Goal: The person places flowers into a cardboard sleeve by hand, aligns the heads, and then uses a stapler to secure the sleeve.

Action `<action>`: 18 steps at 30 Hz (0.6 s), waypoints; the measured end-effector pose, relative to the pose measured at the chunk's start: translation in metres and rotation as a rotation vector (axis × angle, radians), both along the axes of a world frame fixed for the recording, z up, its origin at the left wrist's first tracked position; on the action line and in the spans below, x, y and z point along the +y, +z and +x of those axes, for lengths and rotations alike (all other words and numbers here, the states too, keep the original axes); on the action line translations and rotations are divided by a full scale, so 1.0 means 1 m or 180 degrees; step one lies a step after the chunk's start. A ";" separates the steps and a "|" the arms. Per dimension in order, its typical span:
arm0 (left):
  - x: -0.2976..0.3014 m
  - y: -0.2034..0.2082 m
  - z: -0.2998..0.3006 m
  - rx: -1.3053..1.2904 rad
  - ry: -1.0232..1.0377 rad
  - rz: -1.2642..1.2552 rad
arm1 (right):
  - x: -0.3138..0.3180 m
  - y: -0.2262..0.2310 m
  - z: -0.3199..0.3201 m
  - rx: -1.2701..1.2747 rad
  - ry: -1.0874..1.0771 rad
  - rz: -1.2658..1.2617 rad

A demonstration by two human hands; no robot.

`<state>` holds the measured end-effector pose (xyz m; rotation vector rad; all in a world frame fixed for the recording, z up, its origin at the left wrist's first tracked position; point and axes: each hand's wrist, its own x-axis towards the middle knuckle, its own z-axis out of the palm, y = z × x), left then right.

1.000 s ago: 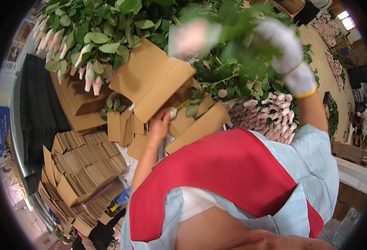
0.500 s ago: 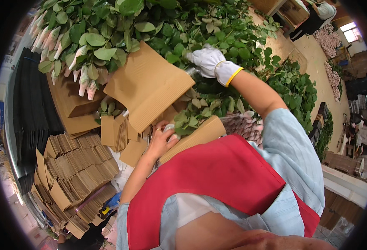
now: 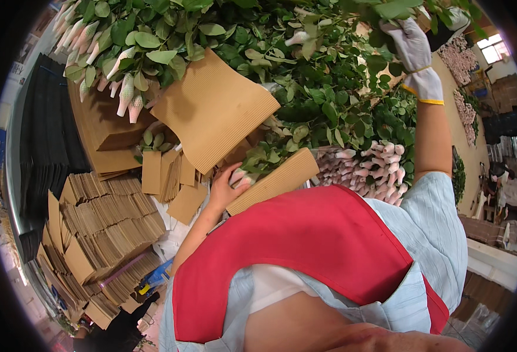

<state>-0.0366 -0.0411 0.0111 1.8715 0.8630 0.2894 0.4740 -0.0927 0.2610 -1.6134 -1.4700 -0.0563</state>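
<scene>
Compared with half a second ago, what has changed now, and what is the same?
The gloved right hand moved from the middle of the foliage to the upper right; leafy sprigs are now against it, though its hold is unclear. The left hand stays by the pale buds; the corrugated cardboard sheet and cardboard stacks look unmoved.

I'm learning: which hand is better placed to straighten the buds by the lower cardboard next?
Probably the left hand: it touches those rosebuds; the gloved right hand is up at leafy stems.
</scene>
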 end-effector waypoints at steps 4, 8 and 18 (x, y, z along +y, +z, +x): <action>0.000 -0.004 0.002 -0.0160 0.0190 -0.0277 | 0.036 -0.027 0.014 0.0373 -0.0347 -0.1134; 0.003 -0.041 -0.001 -0.0566 0.0208 -0.0053 | 0.056 0.008 -0.032 -0.2231 -0.1048 -0.0727; 0.001 -0.009 0.005 -0.0290 0.0010 0.0622 | 0.018 0.087 -0.104 0.0585 0.1132 -0.1019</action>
